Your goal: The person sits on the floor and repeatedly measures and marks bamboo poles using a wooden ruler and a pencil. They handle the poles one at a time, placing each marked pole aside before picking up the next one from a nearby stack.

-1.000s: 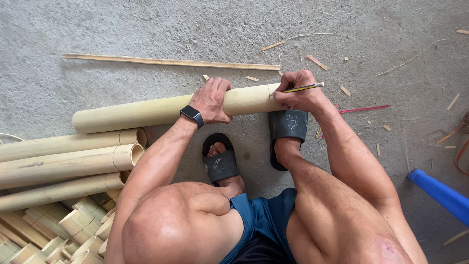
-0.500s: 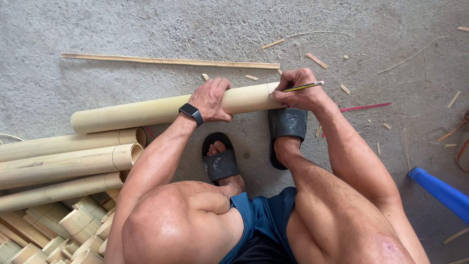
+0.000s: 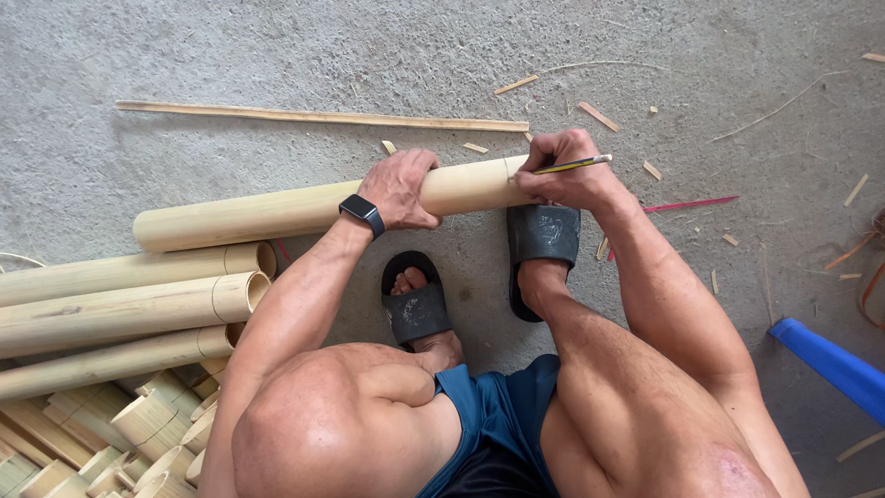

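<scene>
Little has shifted since the earlier frame: bamboo pole [image 3: 286,207] lies in much the same place across the concrete floor [image 3: 230,46], both hands still on it. Pole runs just beyond the toes of the two black sandals [image 3: 542,242].

Left hand [image 3: 401,187], smartwatch [image 3: 361,212] at the wrist, is curled over the top of the pole near its middle, fingers wrapped down the far side. Right hand [image 3: 564,169] is closed around a yellow pencil [image 3: 572,165] at the pole's right end; tip sits at the bamboo surface.

Beyond the pole, a thin bamboo strip [image 3: 323,117] lies roughly parallel, with scattered chips near it. On the near side of the pole's left end, three more bamboo poles [image 3: 129,309] are stacked, cut bamboo sections [image 3: 111,443] below them. Well off the pole's right end, a blue plastic object [image 3: 830,364].
</scene>
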